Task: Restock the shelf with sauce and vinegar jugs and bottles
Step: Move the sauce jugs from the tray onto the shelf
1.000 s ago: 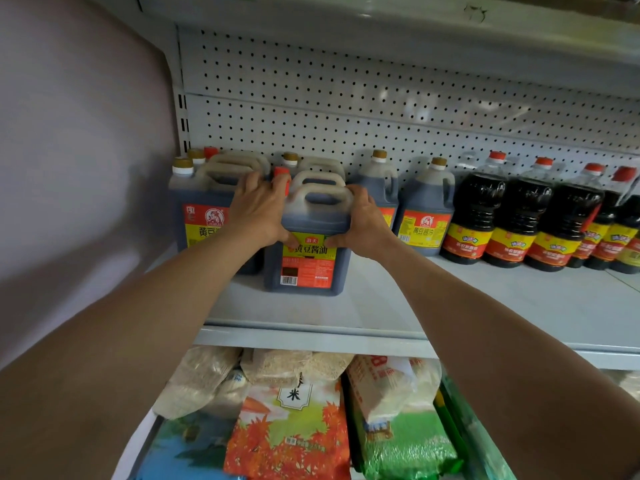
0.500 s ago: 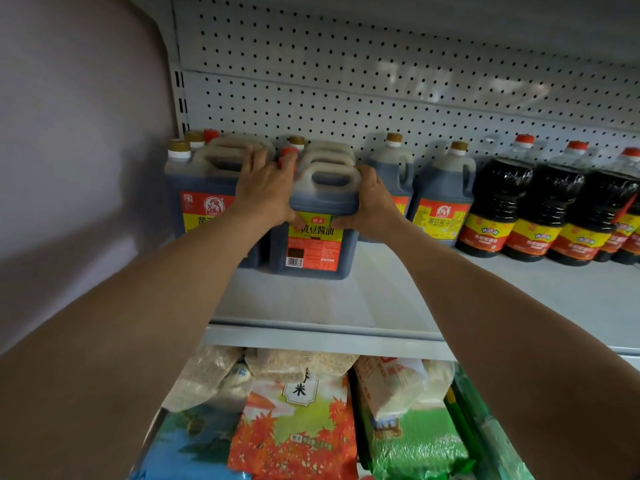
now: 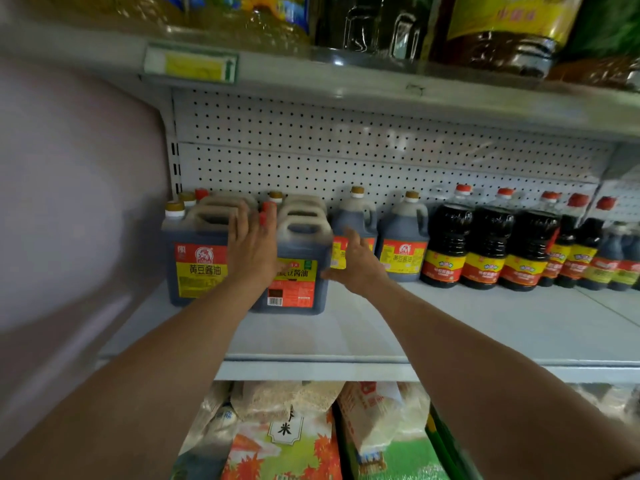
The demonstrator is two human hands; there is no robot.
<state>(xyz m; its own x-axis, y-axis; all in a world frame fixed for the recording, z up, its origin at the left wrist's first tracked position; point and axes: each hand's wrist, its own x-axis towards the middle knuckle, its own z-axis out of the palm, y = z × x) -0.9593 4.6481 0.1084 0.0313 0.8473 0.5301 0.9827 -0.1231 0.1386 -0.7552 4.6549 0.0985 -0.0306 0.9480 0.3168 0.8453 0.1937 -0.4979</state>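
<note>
While both arms reach in over the shelf edge, standing upright near the left end of the white shelf (image 3: 381, 327): the front sauce jug (image 3: 294, 271), dark liquid, pale handle on top, yellow-and-red label facing out. Left hand (image 3: 254, 249) laid flat against the jug's left shoulder, fingers straight and close together, tips up by the red cap. Right hand (image 3: 356, 263) spread beside the jug's right flank, fingers extended, thumb reaching toward the label; touching or a hair off, cannot tell through the blur. Nothing curled round the handle. Just left, touching or nearly so, a second big jug (image 3: 199, 268) with the same yellow label, more jugs lined up behind both. Right of the hands, two smaller handled jugs (image 3: 403, 244) with tan caps, back against the pegboard panel (image 3: 346, 157). Further right, a row of dark red-capped bottles (image 3: 485, 247) running to the frame edge. Up top, another shelf carrying oil bottles (image 3: 498, 32), yellow price tag (image 3: 194, 65) clipped to its lip. Down below, bagged rice and grain (image 3: 287, 438) packed on the lower tier. Pale wall (image 3: 69, 202) closing off the left side.
</note>
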